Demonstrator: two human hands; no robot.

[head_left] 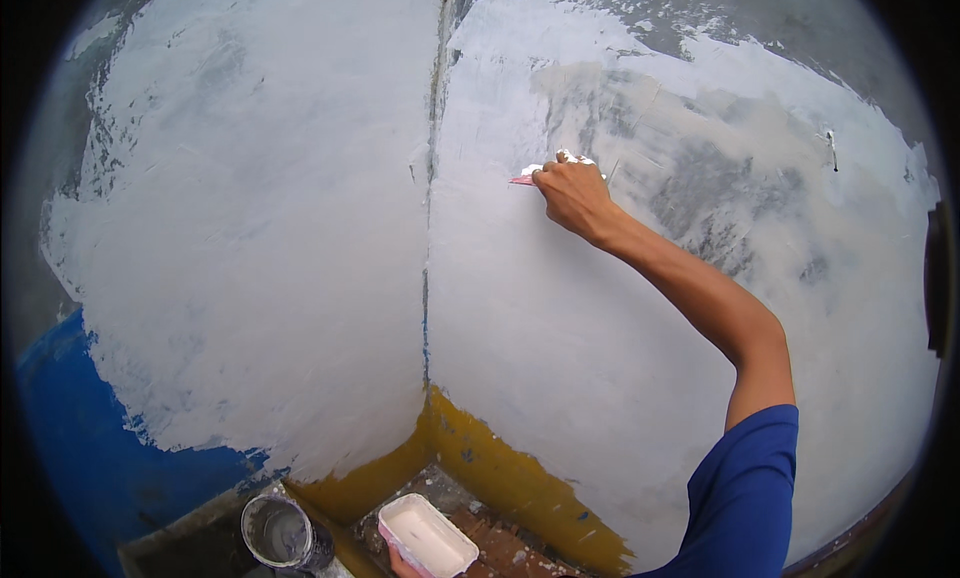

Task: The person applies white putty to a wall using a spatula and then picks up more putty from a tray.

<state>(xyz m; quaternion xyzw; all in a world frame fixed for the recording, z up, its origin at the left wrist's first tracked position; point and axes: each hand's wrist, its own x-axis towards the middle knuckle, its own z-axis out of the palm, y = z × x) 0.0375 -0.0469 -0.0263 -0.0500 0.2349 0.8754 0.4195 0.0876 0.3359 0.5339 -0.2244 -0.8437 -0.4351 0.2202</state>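
Observation:
My right hand (578, 194) reaches up to the right-hand wall and is closed round a flat pink putty scraper (522, 181). White putty clings to the scraper's edge and shows above my knuckles. The scraper rests at the wall, a little right of the inner corner; its handle part is hidden by my fingers. Down at the lower edge, my left hand (402, 565) grips the side of a rectangular white tub (430, 536) with a pale, creamy inside. Only a few fingers of that hand show.
Two walls (250, 228) meet in a vertical corner, coated unevenly in white over grey. Blue paint (70, 438) shows at lower left and a mustard-yellow band (520, 473) along the bottom. A dark bucket (277, 531) stands by a ledge. A small hook-like piece (832, 150) sticks out at right.

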